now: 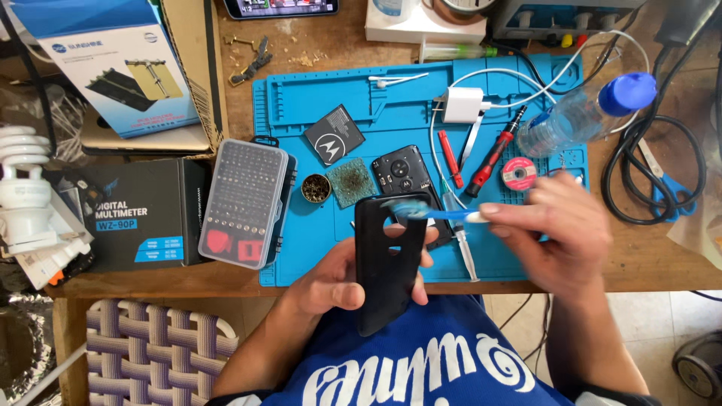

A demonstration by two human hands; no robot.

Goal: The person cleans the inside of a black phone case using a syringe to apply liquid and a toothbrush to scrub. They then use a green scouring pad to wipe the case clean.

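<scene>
At lower centre, the left hand [338, 282] wraps around one black phone cover [387, 263], thumb across its front, holding it upright over the table edge. The right hand [556, 233] pinches one blue toothbrush [432, 213], its blurred bristles at the cover's top. Behind lies one blue mat [316, 113] carrying one battery [334, 135], one phone body [401, 171], two red-handled tools [492, 154] and one bottle [583, 113]. At left sits one bit case [242, 203].
</scene>
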